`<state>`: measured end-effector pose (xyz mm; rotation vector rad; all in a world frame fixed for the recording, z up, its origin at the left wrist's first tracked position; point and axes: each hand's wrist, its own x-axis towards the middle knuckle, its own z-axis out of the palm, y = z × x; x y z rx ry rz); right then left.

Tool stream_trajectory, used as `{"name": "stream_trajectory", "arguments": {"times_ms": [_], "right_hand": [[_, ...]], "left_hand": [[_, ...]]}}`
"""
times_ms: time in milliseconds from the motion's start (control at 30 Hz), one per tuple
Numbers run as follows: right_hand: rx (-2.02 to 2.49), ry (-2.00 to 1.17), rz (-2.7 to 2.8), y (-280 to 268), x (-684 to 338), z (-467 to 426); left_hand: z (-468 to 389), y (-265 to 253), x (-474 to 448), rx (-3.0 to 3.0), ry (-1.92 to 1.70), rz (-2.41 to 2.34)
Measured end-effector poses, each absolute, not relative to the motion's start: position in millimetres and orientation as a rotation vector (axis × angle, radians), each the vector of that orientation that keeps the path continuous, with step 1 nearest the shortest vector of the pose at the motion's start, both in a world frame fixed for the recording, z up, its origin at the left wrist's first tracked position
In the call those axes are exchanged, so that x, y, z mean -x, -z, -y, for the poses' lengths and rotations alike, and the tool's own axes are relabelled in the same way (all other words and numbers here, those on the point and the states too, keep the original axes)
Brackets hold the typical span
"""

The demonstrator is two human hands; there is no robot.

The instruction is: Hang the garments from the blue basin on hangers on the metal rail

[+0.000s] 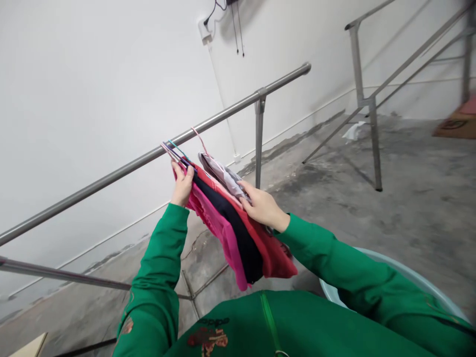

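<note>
Several garments hang close together on hangers from a metal rail (223, 115). My left hand (182, 186) is closed around the top of the bunch, by the hanger necks, at the pink garment (223, 230). Behind the pink one come a black garment (238, 233) and a red garment (273, 250). A light grey garment (223, 173) hangs a little to the right on a pink hanger (200, 139). My right hand (262, 204) pinches the edge of this grey garment between thumb and fingers; its fingertips are partly hidden by cloth.
A post (259, 144) holds up the rail. Below my right arm stands a light blue tub (394, 260). Another metal frame (373, 144) is at the right, with a cardboard box (457, 121) beyond it. A wall outlet (204, 32) with a plugged-in cable is above.
</note>
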<state>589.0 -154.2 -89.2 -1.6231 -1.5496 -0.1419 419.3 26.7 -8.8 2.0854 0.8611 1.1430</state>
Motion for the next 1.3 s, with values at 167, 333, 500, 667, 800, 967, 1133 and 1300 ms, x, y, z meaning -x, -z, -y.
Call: {"name": "stream_trajectory", "arguments": {"times_ms": [167, 333, 500, 667, 800, 967, 1133, 1300], "right_hand": [[1.482, 0.292, 1.505, 89, -624, 160], [1.461, 0.407, 1.483, 81, -640, 168], [1.49, 0.482, 1.397, 83, -650, 178], [1.472, 0.469, 1.354, 92, -655, 196], [1.594, 0.48, 1.317, 95, -655, 212], [1.747, 0.386, 1.371, 88, -659, 228], [1.506, 0.292, 1.285, 72, -663, 240], [1.109, -0.045, 0.861, 68, -691, 230]], "left_hand": [[-18, 1, -469, -2.004, -1.072, -0.86], [12, -21, -467, -2.203, -1.059, -1.219], [81, -31, -465, -2.743, -1.252, -1.087], [118, 3, -502, -2.756, -0.902, -0.665], [100, 39, -526, -2.491, -0.965, -0.684], [84, 60, -538, -2.287, -0.92, -0.608], [90, 60, -536, -2.398, -0.771, -0.658], [96, 61, -531, -2.661, -0.718, -0.584]]}}
